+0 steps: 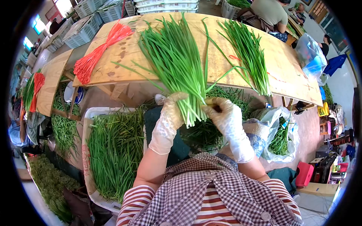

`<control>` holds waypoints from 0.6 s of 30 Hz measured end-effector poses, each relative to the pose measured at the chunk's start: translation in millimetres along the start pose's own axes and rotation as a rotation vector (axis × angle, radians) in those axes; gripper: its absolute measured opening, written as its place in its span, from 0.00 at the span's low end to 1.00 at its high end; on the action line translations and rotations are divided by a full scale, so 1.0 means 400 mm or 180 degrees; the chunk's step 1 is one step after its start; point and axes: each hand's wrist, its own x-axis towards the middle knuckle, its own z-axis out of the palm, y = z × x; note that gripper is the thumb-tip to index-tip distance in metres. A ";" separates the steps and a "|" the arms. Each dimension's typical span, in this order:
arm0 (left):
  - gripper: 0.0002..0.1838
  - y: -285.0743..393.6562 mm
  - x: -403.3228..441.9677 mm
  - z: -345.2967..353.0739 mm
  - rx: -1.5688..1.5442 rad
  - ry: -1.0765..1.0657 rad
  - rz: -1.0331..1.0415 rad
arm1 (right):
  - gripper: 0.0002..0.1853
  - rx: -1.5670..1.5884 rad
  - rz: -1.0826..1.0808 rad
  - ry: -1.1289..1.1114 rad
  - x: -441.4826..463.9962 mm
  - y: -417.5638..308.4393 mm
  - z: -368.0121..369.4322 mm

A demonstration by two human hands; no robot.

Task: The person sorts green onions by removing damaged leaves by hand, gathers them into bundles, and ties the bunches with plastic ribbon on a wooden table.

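Note:
A large bunch of long green leaves (171, 56) lies on the wooden table (113, 64), its pale stem ends reaching over the near edge. My left hand (174, 109), in a translucent glove, is wrapped round the left side of the stems. At the right side of the stem ends my right hand (222, 113), gloved too, has its thumb and fingers pinched together on a stem. A smaller green bunch (250, 56) with a thin red tie rests on the table to the right. Red plastic strands (100, 51) lie at the table's left.
Below the table at left stands a white crate (87, 150) full of green leaves. Loose leaves lie beneath my hands. A clear plastic bag (292, 139) with greens is at the right, another bag (311, 56) on the table's right end. Other people (267, 15) sit beyond.

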 end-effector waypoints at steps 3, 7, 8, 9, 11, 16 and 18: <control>0.18 -0.025 0.009 0.054 0.0353 0.0370 0.0125 | 0.09 -0.0803 -0.0656 0.0147 -0.010 -0.044 0.009; 0.19 -0.031 0.023 0.043 0.0628 0.0363 -0.0121 | 0.10 -0.0656 -0.0759 0.0175 -0.018 -0.065 0.003; 0.16 -0.033 0.016 0.036 0.0520 0.0653 0.0083 | 0.11 -0.0446 -0.0458 0.0090 -0.015 -0.060 -0.002; 0.15 -0.031 0.011 0.045 0.0532 0.0691 0.0078 | 0.13 -0.0238 -0.0161 0.0003 -0.011 -0.054 -0.008; 0.12 -0.033 0.004 0.062 0.0551 0.0772 0.0067 | 0.16 -0.0151 0.0478 0.0133 0.025 -0.032 -0.007; 0.11 -0.056 0.030 0.029 0.0560 0.1013 0.0022 | 0.21 0.0403 0.0740 -0.0093 0.089 0.003 0.051; 0.12 -0.062 0.037 0.017 0.0481 0.0817 0.0011 | 0.18 0.1037 0.1057 -0.0181 0.096 0.007 0.047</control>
